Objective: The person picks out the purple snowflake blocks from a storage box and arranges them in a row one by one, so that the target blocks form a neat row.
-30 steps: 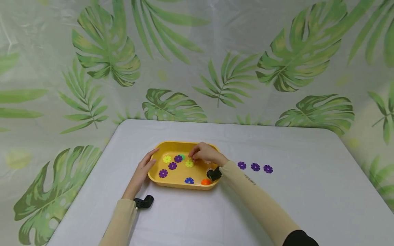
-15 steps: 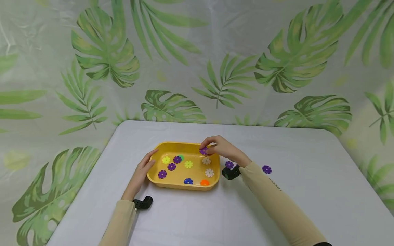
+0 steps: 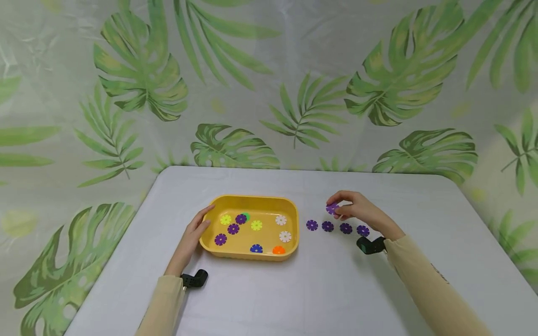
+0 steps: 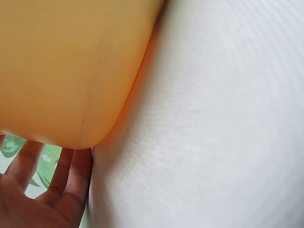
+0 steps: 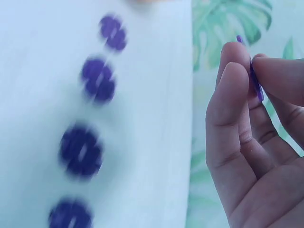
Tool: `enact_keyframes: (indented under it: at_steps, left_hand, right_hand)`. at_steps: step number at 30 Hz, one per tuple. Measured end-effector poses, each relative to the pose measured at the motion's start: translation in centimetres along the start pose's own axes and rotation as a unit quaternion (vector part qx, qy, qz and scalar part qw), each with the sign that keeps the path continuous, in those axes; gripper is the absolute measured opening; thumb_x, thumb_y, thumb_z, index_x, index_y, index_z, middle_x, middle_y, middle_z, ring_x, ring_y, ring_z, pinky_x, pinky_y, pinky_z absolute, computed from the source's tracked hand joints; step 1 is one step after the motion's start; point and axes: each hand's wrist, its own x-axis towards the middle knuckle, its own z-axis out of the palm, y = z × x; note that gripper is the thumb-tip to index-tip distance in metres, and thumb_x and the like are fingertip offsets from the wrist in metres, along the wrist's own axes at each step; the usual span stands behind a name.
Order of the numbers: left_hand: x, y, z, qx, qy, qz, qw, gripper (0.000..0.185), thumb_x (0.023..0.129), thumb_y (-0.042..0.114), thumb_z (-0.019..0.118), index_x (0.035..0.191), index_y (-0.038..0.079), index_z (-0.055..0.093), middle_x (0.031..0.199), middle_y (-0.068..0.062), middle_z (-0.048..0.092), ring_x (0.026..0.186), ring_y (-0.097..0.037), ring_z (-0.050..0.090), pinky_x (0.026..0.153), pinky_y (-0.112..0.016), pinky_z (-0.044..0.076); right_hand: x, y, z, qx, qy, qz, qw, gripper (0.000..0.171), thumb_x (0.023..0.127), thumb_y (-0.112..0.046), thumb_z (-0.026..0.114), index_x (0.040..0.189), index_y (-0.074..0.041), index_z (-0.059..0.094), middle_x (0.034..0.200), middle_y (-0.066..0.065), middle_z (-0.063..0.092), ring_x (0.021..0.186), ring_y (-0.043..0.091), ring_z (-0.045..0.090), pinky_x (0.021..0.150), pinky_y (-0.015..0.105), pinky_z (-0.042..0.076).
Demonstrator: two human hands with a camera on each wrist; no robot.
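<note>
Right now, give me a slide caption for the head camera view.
Right hand pinches a purple flower disc above four purple discs on the table; left hand rests against the yellow tray.

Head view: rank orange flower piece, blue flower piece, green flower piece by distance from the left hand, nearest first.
From the left hand, which rests on the yellow tray:
1. Green flower piece, tray's far side, partly under a purple one.
2. Blue flower piece, near wall.
3. Orange flower piece, near-right corner.
</note>
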Motion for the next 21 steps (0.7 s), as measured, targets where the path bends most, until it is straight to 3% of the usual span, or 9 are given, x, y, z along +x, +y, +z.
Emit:
enact_keyframes:
  at_steps: [10,16,21]
  left_hand:
    - [-0.2,0.1,-0.1,0.002,-0.001,0.003,1.0,0.045,0.104,0.017,0.038,0.148,0.009,0.035,0.156,-0.013,0.022,0.143,-0.03,0.016,0.115,-0.048,0.013]
    - [-0.2,0.2,-0.1,0.003,0.002,0.001,1.0,0.045,0.104,0.015,0.037,0.148,0.008,0.034,0.156,-0.013,0.022,0.143,-0.03,0.016,0.115,-0.048,0.013]
    - [0.0,0.2,0.0,0.002,0.001,0.003,1.0,0.045,0.104,0.014,0.037,0.148,0.008,0.034,0.156,-0.014,0.022,0.143,-0.03,0.015,0.115,-0.048,0.013]
  right_hand:
    - [-5.9,6.5,-4.7,0.004,0.047,0.061,0.997,0.034,0.093,-0.004,0.055,0.122,0.014,0.049,0.114,0.024,0.054,0.08,0.017,0.06,0.072,0.031,0.056]
    - [-7.2,8.6,-5.3,-0.008,0.06,0.093,0.994,0.034,0.092,-0.002,0.053,0.122,0.014,0.049,0.111,0.022,0.054,0.075,0.017,0.06,0.068,0.028,0.056]
    - [-7.4,9.1,-5.2,-0.062,0.07,0.099,0.991,0.03,0.09,0.0,0.054,0.117,0.013,0.053,0.109,0.024,0.055,0.072,0.019,0.062,0.065,0.028,0.056]
